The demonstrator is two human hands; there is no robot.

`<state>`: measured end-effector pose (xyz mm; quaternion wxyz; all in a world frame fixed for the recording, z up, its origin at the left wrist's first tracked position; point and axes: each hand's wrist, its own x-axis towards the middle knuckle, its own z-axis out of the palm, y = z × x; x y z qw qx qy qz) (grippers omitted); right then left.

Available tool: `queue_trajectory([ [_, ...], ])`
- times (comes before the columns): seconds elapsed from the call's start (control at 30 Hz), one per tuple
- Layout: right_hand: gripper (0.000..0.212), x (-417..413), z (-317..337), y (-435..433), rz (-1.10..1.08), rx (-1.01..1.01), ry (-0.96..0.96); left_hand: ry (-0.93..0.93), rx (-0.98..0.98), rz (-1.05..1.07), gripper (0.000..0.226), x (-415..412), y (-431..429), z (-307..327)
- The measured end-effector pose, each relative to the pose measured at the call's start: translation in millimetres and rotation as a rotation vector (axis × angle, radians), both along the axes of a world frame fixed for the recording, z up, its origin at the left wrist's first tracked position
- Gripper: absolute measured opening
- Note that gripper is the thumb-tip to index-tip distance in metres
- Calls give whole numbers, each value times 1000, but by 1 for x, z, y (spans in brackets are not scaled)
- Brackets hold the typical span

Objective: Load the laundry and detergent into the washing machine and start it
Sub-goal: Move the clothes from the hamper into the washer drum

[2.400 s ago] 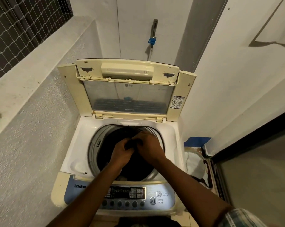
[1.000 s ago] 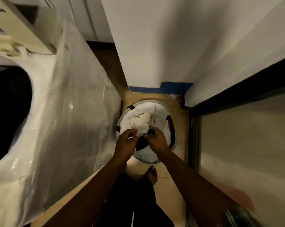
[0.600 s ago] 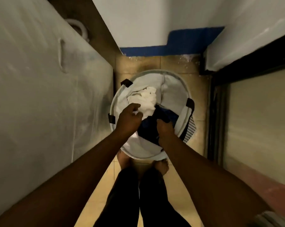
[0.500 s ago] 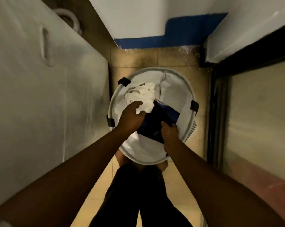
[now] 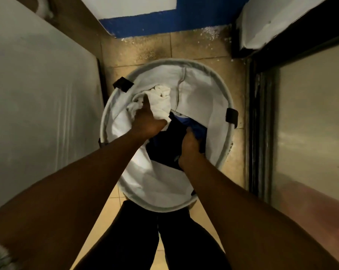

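A round white laundry basket (image 5: 213,88) with black handles stands on the tiled floor in front of my legs. Inside lie a crumpled white cloth (image 5: 161,98) and a dark blue garment (image 5: 164,141). My left hand (image 5: 147,119) reaches into the basket and grips the white cloth. My right hand (image 5: 190,145) is lower in the basket, its fingers curled into the dark blue garment. The washing machine's side panel (image 5: 38,106) fills the left of the view; its tub and controls are out of sight.
A white wall with a blue base strip (image 5: 164,22) stands behind the basket. A dark-framed sliding glass door (image 5: 310,117) runs along the right. The tiled gap between machine and door is narrow, with white specks on the floor.
I turned from the machine's tub down to the basket. Both hands went into it, the left closing on the white cloth and the right digging deeper into the dark blue garment.
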<state>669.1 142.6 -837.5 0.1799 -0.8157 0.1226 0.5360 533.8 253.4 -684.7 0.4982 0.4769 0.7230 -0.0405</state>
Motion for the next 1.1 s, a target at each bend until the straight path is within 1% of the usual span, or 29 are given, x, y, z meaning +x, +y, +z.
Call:
queue_trajectory([
  [0.03,132,5,-8,-2,-63,-37,-36,17,-3,26,112,-1,0,-6],
  [0.07,132,12,-12,-3,-141,-34,-40,35,-22,58,112,0,2,-10],
  [0.1,127,17,-5,0,-192,-8,-23,38,-46,84,108,0,4,-18],
  [0.17,119,25,13,5,-246,25,-22,31,-133,141,86,4,10,-28],
  [0.2,116,26,11,3,-275,53,-15,39,-170,143,75,6,9,-32],
  [0.23,110,28,6,-2,-313,109,4,76,-188,101,66,8,6,-35],
  [0.27,104,30,7,-6,-373,155,30,116,-178,14,61,12,1,-37],
  [0.3,98,27,17,-9,-420,165,29,183,-154,-89,61,15,-4,-37],
  [0.33,94,24,26,-12,-469,175,33,227,-109,-129,64,17,-10,-41],
  [0.4,88,19,44,-20,-499,181,44,235,-57,-68,65,16,-20,-50],
  [0.47,83,16,61,-20,-498,201,63,144,4,-20,62,13,-25,-55],
  [0.5,76,16,68,-16,-492,224,88,70,-11,39,57,11,-29,-55],
  [0.57,62,22,71,-4,-464,280,153,-97,-63,159,39,11,-42,-51],
  [0.6,60,26,70,2,-447,294,178,-163,-98,241,40,9,-48,-53],
  [0.63,61,30,69,7,-424,288,198,-180,-132,321,50,6,-54,-56],
  [0.7,62,34,60,4,-401,244,238,-221,-209,481,80,-3,-67,-62],
  [0.77,61,30,61,-4,-300,143,282,-215,-294,656,114,-9,-74,-70],
  [0.8,59,25,60,-8,-264,106,278,-213,-351,721,122,-10,-76,-74],
  [0.83,54,20,59,-12,-247,92,265,-228,-374,738,122,-7,-78,-71],
  [0.87,51,19,58,-14,-225,101,228,-262,-381,715,115,-2,-78,-72],
  [0.9,54,19,53,-17,-197,127,195,-282,-361,676,104,3,-79,-70],
  [0.97,74,16,45,-22,-157,176,168,-279,-303,624,86,9,-81,-67],
  [1.0,79,13,56,-22,-147,201,166,-287,-295,621,81,9,-84,-65],
  [1.03,77,10,66,-23,-137,220,169,-288,-298,636,80,7,-89,-65],
  [1.1,66,3,96,-22,-67,253,151,-312,-305,678,81,5,-95,-50],
])
